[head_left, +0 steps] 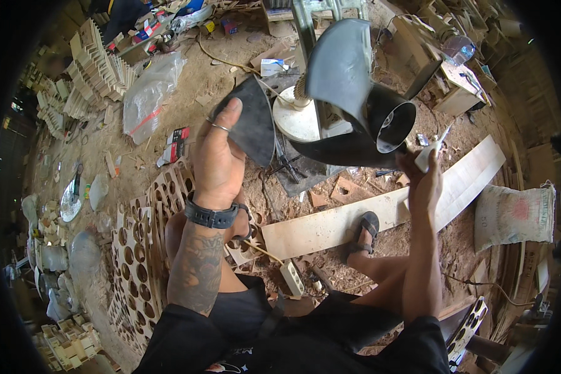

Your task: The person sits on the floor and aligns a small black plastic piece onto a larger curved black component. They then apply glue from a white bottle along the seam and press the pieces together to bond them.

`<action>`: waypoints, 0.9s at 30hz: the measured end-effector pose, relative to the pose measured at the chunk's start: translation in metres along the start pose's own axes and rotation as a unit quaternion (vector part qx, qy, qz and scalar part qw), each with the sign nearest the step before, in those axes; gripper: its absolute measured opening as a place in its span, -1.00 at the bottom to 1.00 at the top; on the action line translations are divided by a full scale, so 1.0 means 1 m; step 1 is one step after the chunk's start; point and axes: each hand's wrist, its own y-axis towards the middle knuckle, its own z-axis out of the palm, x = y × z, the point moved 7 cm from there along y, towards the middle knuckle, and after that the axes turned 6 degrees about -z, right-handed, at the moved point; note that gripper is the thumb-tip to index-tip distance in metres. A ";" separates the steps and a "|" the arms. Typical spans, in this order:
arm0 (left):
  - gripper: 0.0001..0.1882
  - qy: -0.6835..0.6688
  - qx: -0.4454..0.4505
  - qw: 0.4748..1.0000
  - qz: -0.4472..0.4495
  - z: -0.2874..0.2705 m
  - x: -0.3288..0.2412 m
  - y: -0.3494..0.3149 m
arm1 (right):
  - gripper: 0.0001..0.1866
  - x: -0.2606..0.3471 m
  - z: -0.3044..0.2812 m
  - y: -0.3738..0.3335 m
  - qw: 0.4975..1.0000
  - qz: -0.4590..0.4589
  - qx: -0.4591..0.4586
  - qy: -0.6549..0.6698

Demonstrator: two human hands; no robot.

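My left hand is closed on a dark grey, curved fan blade, thumb on its face. To the right stands a dark fan rotor: a hollow round hub with a broad upper blade and a lower blade. A gap shows between the held blade and the hub. My right hand is closed around a small white bottle with a pointed nozzle, just below the hub. Its fingertips are near the lower blade's end; whether they touch it I cannot tell.
Behind the rotor are a pale green metal stand and a round white base. A long pale board lies before my feet. Perforated wood sheets, a power strip, a white sack and stacked wood pieces surround me.
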 end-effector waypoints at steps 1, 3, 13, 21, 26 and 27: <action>-0.66 0.001 0.033 0.999 0.013 0.008 0.001 -0.001 | -0.54 -0.007 -0.001 -0.009 0.999 0.023 -0.021 0.012; -0.67 0.002 0.082 0.996 0.036 0.021 0.007 -0.006 | -0.53 -0.015 0.006 -0.026 0.998 0.036 -0.020 0.044; -0.81 0.052 0.114 0.992 0.007 0.065 0.039 -0.015 | -0.54 -0.018 0.060 -0.085 0.989 0.070 0.015 0.132; -0.78 0.093 0.089 0.991 0.043 0.072 0.044 -0.003 | -0.61 0.014 0.054 -0.089 0.998 -0.030 0.029 -0.037; -0.74 0.108 0.077 0.989 0.070 0.070 0.031 -0.001 | -0.74 0.088 0.051 -0.056 0.968 -0.125 0.074 -0.203; -0.73 0.087 0.081 0.989 0.084 0.072 0.026 -0.002 | -0.75 0.107 0.056 -0.047 0.931 -0.156 0.107 -0.313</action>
